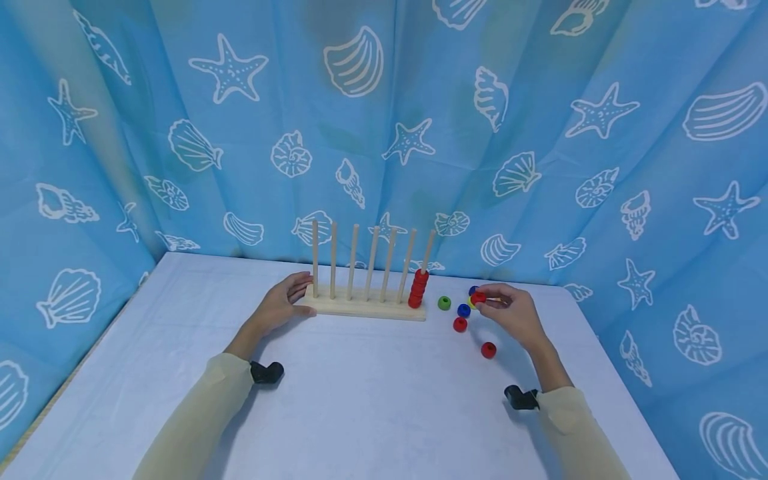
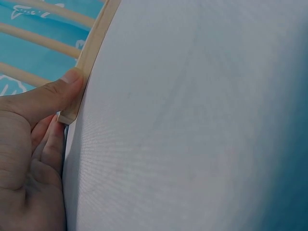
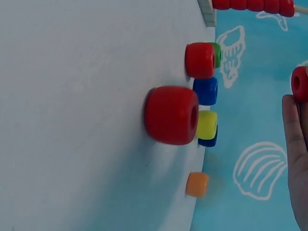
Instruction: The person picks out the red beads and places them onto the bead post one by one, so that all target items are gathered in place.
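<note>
My left hand (image 1: 277, 305) grips the left end of a wooden peg stand (image 1: 366, 309), thumb in front and fingers behind, as the left wrist view also shows. Several upright pegs rise from its base. A stack of red beads (image 1: 418, 289) sits on the rightmost peg; the others are bare. Right of the stand, my right hand (image 1: 517, 315) pinches a red bead (image 1: 478, 299) between thumb and fingers, above the loose beads. In the right wrist view this held bead (image 3: 299, 84) shows at the right edge, its hole visible.
Loose on the white table (image 1: 372, 400) lie a green bead (image 1: 444, 303), a blue bead (image 1: 464, 311), two red beads (image 1: 460, 325), a second blue one, a yellow bead (image 3: 207, 125) and an orange bead (image 3: 197, 184). A blue shell-patterned curtain (image 1: 372, 133) hangs behind.
</note>
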{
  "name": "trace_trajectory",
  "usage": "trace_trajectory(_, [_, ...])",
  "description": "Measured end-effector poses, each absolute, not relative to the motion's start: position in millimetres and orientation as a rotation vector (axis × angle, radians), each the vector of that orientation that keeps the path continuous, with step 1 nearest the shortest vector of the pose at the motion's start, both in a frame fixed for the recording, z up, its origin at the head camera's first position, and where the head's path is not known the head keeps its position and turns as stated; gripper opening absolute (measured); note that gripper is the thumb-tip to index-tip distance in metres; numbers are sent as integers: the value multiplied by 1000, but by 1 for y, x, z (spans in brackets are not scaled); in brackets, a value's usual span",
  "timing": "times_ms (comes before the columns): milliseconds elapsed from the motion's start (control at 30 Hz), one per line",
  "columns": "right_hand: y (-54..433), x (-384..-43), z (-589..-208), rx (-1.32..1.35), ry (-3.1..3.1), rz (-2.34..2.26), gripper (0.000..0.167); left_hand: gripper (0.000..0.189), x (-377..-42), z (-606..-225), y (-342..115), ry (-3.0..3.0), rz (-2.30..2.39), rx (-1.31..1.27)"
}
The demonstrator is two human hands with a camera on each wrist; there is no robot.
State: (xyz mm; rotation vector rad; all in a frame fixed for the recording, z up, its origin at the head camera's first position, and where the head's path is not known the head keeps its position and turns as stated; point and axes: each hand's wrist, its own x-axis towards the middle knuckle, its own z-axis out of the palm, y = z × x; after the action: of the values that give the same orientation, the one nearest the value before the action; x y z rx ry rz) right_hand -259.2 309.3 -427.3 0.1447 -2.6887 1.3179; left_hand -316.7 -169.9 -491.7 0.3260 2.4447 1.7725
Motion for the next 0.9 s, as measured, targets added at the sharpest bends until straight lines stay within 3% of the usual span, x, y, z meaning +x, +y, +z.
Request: trace_trajectory(900, [275,-282,-370,277,-2594,1301,41,92,-319,-494,-171,2450,1773,338])
